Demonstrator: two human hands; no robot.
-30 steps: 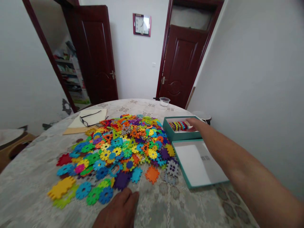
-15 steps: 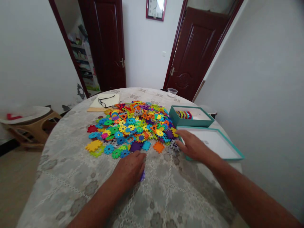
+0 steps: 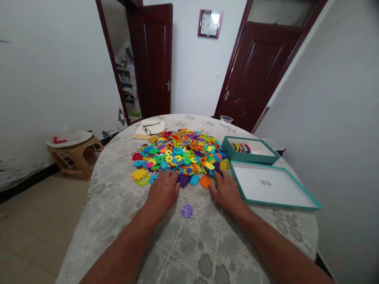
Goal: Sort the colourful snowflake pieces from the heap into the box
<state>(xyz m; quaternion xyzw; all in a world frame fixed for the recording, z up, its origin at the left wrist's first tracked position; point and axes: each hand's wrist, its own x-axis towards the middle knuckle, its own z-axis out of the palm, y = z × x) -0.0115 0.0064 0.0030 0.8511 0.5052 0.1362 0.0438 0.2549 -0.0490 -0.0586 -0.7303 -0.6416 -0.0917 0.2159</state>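
Note:
A heap of colourful plastic gear-shaped pieces (image 3: 177, 152) covers the middle of the table. My left hand (image 3: 164, 185) lies palm down at the heap's front edge, fingers stretched over some pieces, beside a dark purple square piece (image 3: 183, 180). At the front right, my right hand (image 3: 226, 191) rests with fingers apart, its thumb close to an orange square piece (image 3: 205, 182). Between those two pieces lies a blue one (image 3: 194, 180). A light purple flower-shaped piece (image 3: 187, 211) sits alone nearer to me, touched by neither hand. What is under my fingers is hidden.
On the right stand a teal box (image 3: 251, 159) holding bead-like coloured rings (image 3: 240, 148) and a teal-edged lid (image 3: 278, 201) with a white inside. Glasses (image 3: 147, 129) rest on a pad (image 3: 137, 133) at the back left. A clear plastic bowl (image 3: 226, 120) is at the far edge.
My left hand has moved forward off the light purple piece, which now shows whole. My right hand has come away from the lid's edge, inward and nearer to me. The view has turned left.

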